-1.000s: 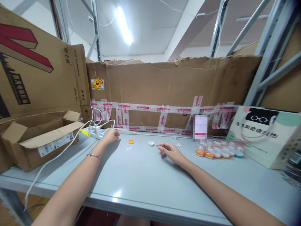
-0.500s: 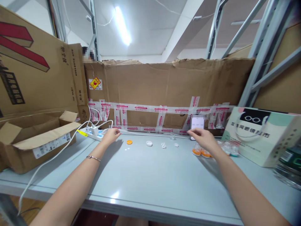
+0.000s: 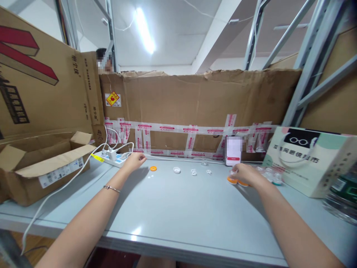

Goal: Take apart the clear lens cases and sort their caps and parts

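My left hand [image 3: 135,160] rests at the back left by the white power strip [image 3: 117,159], its fingers loosely curled with nothing visible in them. To its right lie an orange ring-shaped part [image 3: 153,168], tiny pale discs [image 3: 150,177], a white round cap [image 3: 176,170], and small white parts in two spots [image 3: 193,172]. A small clear piece [image 3: 204,163] stands behind them. My right hand [image 3: 245,174] is low over the small clear containers with orange bases, fingertips closed at the top of the leftmost orange-based container [image 3: 232,180]. The hand partly hides the others.
A phone [image 3: 233,150] leans upright behind my right hand. Clear containers with teal bases [image 3: 276,180], a paper bag [image 3: 309,163] and a large bottle [image 3: 341,199] stand right. An open cardboard box [image 3: 55,163] and white cable [image 3: 64,186] are left. A cardboard wall closes the back.
My right hand has come down from in front of the phone to the orange-based containers. The phone's screen now shows a red bar. My left hand has barely shifted.
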Demonstrator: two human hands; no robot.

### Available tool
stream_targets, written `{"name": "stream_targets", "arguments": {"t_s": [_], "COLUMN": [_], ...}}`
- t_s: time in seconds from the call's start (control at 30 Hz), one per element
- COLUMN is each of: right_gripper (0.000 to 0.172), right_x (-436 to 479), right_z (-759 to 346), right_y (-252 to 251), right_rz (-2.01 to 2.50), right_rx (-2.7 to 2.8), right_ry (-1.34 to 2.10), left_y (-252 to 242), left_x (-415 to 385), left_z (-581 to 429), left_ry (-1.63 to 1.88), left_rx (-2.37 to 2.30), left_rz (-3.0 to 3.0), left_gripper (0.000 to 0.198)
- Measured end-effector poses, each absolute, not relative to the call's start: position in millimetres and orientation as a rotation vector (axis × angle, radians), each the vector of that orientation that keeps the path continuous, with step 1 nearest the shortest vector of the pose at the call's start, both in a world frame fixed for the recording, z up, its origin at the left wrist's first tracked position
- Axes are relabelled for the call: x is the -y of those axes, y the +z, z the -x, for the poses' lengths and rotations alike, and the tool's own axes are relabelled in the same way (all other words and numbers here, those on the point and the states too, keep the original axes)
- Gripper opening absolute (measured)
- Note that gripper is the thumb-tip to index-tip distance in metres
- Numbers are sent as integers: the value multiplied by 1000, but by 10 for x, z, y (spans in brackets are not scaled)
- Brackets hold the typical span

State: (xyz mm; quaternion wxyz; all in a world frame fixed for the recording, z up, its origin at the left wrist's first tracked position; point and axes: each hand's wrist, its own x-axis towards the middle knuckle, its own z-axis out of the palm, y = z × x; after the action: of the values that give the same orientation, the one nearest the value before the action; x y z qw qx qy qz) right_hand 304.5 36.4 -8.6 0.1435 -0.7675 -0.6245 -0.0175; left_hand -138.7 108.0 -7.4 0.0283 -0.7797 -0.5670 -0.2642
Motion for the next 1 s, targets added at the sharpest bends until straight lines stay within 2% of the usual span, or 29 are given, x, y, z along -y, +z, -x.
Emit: {"name": "stream_targets", "arguments": {"t_s": [0.17,0.4,0.57,0.67,0.83,1.0], "right_gripper": [14,30,32,33,34,30], "right_x": [-268,-169,-198,-227,-250,-229], "right_z": [-2754,-1880,-1617,-1617,-1620,-1587], "right_y": [-30,-224,-419,-470,-504,-514], "right_rz": [2010,1336,1247,1218,1205,1187], "right_rx": [1924,1992,1906,1854,1819,1833], "right_ry": [188,778,808,849,862,839], "left_y": [-11,34,-78,-170,-341,-472], "left_x": [-988,-700,-470,-373,-275,-261], "left_z": [1295,863,471,316,152,59], "left_ry": [-866,-958,-805,-711,-953,-1168], "left_rx": [1682,1439,1264,1214,1395,1585], "left_rz": [2451,2779,3333,3404,3276,3141], "left_gripper": [26,29,38,47,48,36]}}
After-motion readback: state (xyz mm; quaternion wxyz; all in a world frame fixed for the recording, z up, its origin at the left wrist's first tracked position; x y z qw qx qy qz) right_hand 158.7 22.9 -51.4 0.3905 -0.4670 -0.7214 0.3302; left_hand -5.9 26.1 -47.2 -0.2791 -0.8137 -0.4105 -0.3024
